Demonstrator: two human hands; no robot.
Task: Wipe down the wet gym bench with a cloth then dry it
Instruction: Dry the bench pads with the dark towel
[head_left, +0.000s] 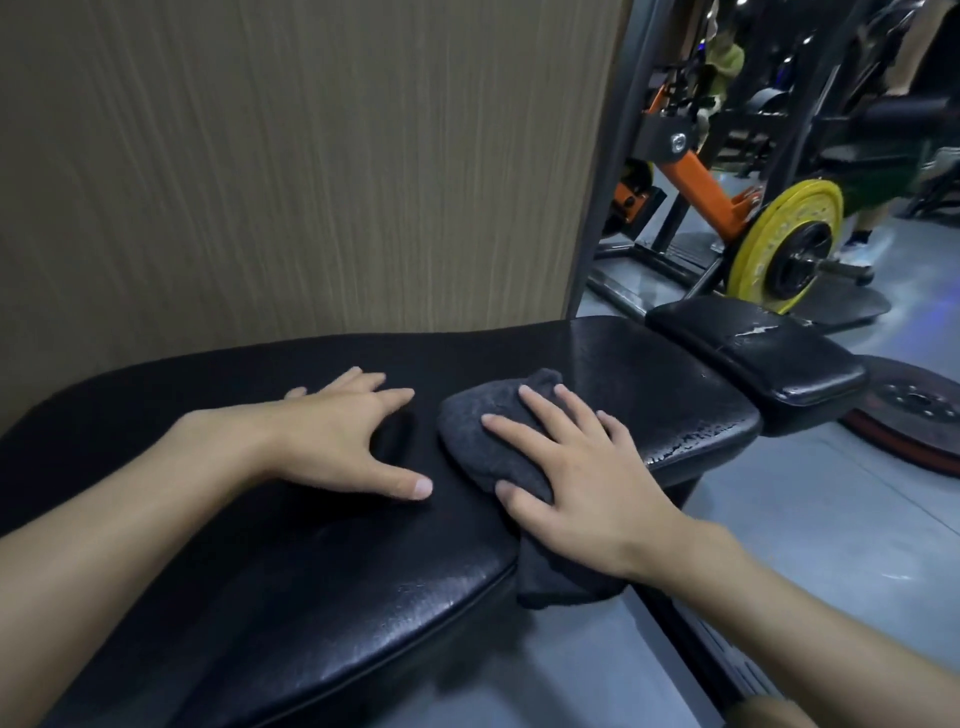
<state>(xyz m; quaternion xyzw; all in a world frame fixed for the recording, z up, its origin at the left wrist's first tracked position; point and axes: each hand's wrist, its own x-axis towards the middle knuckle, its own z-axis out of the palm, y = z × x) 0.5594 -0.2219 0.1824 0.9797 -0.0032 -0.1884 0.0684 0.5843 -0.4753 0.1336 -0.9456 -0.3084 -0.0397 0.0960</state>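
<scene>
Wiping the black pad (311, 571) — not dry yet
Right hand (587, 478) presses the grey cloth (483, 452), left hand (332, 441) rests flat — both grips wide; wet drops (685, 446) shine farther on

The left hand (337, 441) lies flat on the black gym bench (311, 571), fingers spread. Just to its right, the right hand (582, 478) presses with straight, spread fingers on a bunched dark grey cloth (478, 441). One end of the cloth hangs over the bench edge below the right wrist. Beyond the right hand the padding glistens with droplets. Farther out sits a smaller black pad (753, 353) with a scuffed cover, and past it a yellow weight plate (784, 244) on a bar. A dark plate (914, 410) lies on the grey floor (831, 519) off to the right. A brown wall panel (260, 156) stands beyond the left hand.
</scene>
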